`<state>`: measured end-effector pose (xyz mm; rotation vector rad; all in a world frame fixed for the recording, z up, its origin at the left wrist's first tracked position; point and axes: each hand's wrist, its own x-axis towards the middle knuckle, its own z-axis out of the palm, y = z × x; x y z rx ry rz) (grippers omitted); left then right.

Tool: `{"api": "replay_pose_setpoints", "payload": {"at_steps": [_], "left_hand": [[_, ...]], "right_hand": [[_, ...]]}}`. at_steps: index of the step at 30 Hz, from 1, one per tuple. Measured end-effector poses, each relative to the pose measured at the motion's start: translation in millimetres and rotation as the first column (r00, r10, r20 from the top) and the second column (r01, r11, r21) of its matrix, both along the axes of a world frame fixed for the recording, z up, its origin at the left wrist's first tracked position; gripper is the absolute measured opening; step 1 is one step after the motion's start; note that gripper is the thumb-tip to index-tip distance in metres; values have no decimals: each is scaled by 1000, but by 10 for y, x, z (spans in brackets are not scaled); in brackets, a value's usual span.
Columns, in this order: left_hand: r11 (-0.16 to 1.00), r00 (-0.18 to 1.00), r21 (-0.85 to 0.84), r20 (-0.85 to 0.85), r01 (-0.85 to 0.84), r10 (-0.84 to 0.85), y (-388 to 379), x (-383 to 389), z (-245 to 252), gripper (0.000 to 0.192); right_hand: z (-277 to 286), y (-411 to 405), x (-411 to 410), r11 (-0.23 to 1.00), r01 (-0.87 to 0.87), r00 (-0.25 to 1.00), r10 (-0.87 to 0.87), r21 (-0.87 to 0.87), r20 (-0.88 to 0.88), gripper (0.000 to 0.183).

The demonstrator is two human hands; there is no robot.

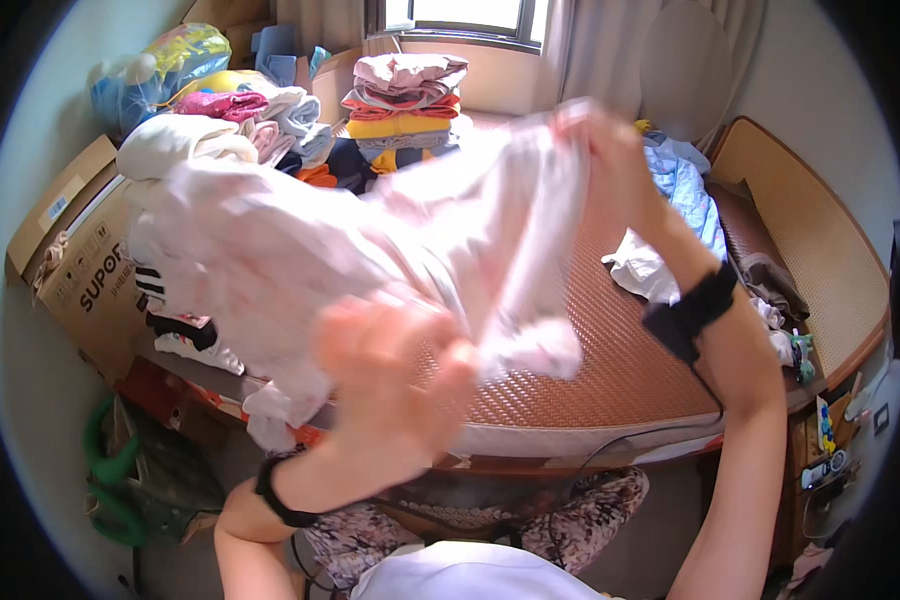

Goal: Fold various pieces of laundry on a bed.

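Note:
A pale pink patterned garment (292, 247) hangs spread in the air over the woven mat on the bed (532, 397), blurred by motion. My right hand (607, 157) grips its upper right part, raised above the mat. Lower down and nearer to me is my left hand (397, 367), in front of the cloth and also blurred; whether its fingers hold the fabric cannot be told. Both wrists wear black bands. The garment hides part of the mat and some clothes behind it.
Folded clothes (405, 112) stand stacked at the back, beside a heap of clothes (292, 112). A cardboard box (90, 262) is at the left. Blue clothing (679, 180) lies at the right, by the woven headboard (810, 247). A cable runs from the right wrist band.

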<state>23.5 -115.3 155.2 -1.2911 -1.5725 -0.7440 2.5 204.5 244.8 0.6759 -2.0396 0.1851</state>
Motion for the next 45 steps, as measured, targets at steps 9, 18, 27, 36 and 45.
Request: {"api": "replay_pose_setpoints", "payload": {"at_steps": [9, 18, 27, 36, 45], "left_hand": [[549, 611, -372, 707, 749, -355, 966, 942, -1365, 32], [879, 744, -442, 523, -181, 416, -296, -1014, -906, 91], [741, 268, -619, 783, 260, 561, -955, -942, -1029, 71], [847, -253, 164, 967, 506, -36, -810, -1332, 323, 41], [889, 712, 439, 583, 129, -391, 179, -2070, 72, 12]], "right_hand": [[-1954, 623, 1348, 956, 245, 736, -291, 161, 611, 8], [-1975, 331, 1713, 926, 364, 744, -352, 97, 568, 26], [-2189, 177, 1456, 868, 489, 586, -255, -85, 770, 29], [-1474, 336, 1582, 479, 568, 239, 682, -669, 691, 8], [-1176, 652, 1153, 2, 71, 964, 255, -997, 69, 26]]}}
